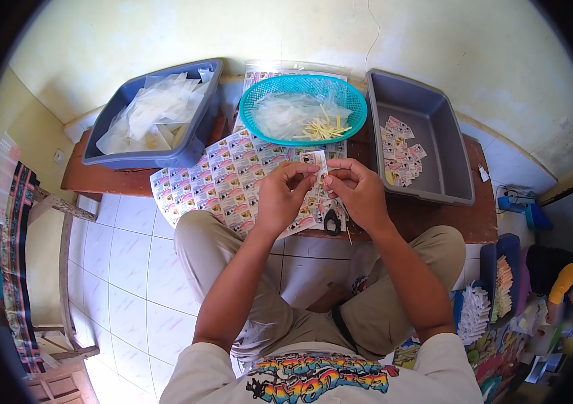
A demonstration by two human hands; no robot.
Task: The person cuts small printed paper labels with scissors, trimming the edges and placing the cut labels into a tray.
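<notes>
My left hand [288, 193] and my right hand [359, 193] meet over the middle of the bench. Both are closed, fingertips pinching a small printed label [314, 159] between them. Whether the label is inside a clear bag is too small to tell. Beneath the hands lie large printed sheets [222, 172] with repeated label designs. A pair of scissors with black handles [331, 222] rests just below my right hand. Behind the label, a teal basket [249, 128] carries clear plastic bags [290, 114] and a bunch of thin yellow strips [327, 126].
A blue-grey tub [145, 159] with translucent plastic sheets [155, 108] stands at left. The grey tub [438, 145] at right contains several small printed packets [401, 155]. Both sit on a brown wooden bench [448, 219]. At far right a person [559, 276] bends near trays of pale folded items.
</notes>
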